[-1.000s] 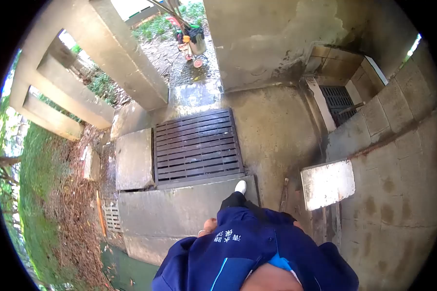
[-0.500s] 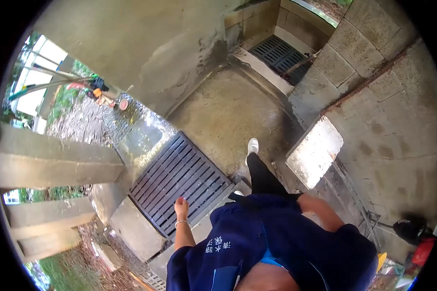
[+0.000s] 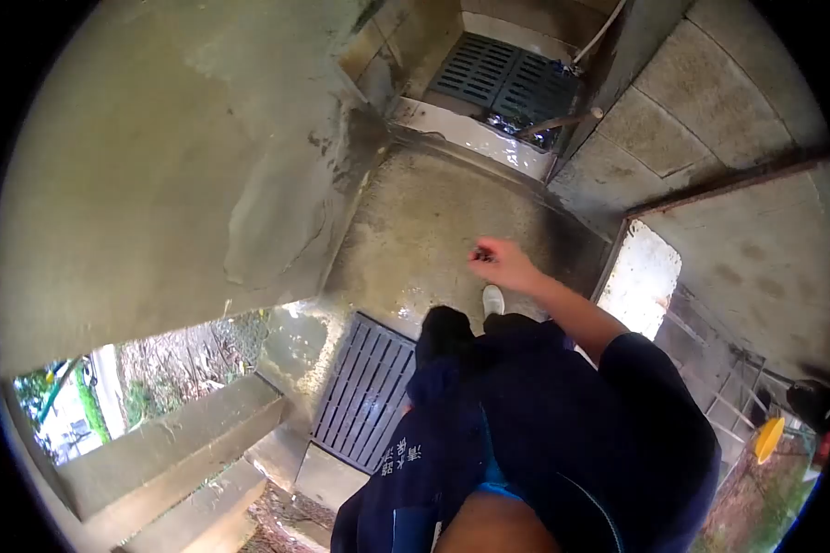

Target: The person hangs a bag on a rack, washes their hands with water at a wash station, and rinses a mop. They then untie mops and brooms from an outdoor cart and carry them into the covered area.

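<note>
My right hand (image 3: 507,264) is held out in front of my body, above the wet concrete floor. Its fingers are curled closed, with a small dark patch showing between them; what that is, if anything, I cannot make out. My left hand is out of sight, behind the dark blue jacket (image 3: 563,433). Just beyond my right hand's wrist, a white shoe (image 3: 493,300) stands on the floor (image 3: 415,221).
A slotted drain grate (image 3: 364,387) lies at the left by a concrete ledge (image 3: 175,442). Dark grates (image 3: 489,69) sit in a raised recess ahead, a stick (image 3: 563,122) across them. Walls flank both sides; a white board (image 3: 641,276) leans right. Something yellow (image 3: 768,440) is behind.
My right hand has swung forward into view from beside my body. My left hand, above the grate before, has gone out of sight. I have moved forward, nearer the recess.
</note>
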Motion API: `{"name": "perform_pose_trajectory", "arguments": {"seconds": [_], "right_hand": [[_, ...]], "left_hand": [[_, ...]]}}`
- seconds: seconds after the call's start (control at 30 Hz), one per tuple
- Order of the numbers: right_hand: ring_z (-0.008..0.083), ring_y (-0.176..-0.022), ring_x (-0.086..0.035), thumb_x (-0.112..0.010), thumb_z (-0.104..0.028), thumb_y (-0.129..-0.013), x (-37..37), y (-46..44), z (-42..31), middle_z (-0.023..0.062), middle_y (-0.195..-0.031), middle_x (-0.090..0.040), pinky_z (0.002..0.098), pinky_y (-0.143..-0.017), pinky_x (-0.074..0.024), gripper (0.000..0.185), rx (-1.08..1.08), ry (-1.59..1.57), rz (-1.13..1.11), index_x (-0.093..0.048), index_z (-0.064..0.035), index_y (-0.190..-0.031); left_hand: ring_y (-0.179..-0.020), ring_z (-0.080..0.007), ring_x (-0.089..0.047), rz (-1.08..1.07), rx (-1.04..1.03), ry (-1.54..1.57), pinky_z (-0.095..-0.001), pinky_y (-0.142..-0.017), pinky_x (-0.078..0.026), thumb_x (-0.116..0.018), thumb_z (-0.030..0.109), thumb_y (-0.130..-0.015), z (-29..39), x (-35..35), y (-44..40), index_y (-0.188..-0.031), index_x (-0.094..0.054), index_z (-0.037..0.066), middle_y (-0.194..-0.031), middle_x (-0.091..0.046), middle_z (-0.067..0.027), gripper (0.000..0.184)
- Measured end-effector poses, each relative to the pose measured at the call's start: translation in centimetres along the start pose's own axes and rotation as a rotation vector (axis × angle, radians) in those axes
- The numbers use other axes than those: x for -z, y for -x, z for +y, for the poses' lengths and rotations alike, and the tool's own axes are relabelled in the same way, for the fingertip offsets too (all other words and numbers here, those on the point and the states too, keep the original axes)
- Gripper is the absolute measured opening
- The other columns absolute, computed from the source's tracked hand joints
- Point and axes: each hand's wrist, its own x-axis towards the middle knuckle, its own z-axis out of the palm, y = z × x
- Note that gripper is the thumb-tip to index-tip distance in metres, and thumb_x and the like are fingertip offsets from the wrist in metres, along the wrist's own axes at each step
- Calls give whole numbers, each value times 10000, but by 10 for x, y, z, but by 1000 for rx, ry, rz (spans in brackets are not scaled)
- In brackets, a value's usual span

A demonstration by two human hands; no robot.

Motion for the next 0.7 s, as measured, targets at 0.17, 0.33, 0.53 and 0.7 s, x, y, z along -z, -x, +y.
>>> {"name": "perform_pose_trajectory", "arguments": {"seconds": [0.17,0.33,0.53,0.7], "right_hand": [[105,-595,-487,-490,-77,-740,-7,-54,12,38,-684,-502,246,-542,-439,171,-262,-613,-33,-424,-54,-897],[118,-533,-484,-442,-170,-784,-15,-90,-7,48,-699,-510,223,-493,-421,197,-557,-757,-147,-411,-49,-937],[148,-681,-538,-463,-195,-790,20,-135,-32,63,-855,-524,233,-601,-449,299,-557,-845,-212,-416,-24,-1031],[249,-777,-552,-508,-278,-776,104,-150,20,116,-1045,-480,324,-646,-477,458,-832,-961,-164,-354,-24,-1124]], "left_hand": [[-785,-241,-556,6,-439,-20,-294,-681,-436,-483,110,-723,158,69,-102,-1002,-475,-23,-868,-564,-161,309],[-989,-257,-454,-650,-1086,147,-299,-774,-407,-498,77,-741,382,96,-127,-1166,-317,13,-1167,-355,-177,466],[-937,-321,-469,-885,-1347,-150,-328,-771,-402,-476,79,-746,478,79,-168,-1139,-349,17,-1061,-442,-191,417],[-787,-325,-527,-886,-1125,-130,-332,-669,-425,-446,91,-772,517,57,-181,-991,-464,27,-892,-540,-169,229]]}}
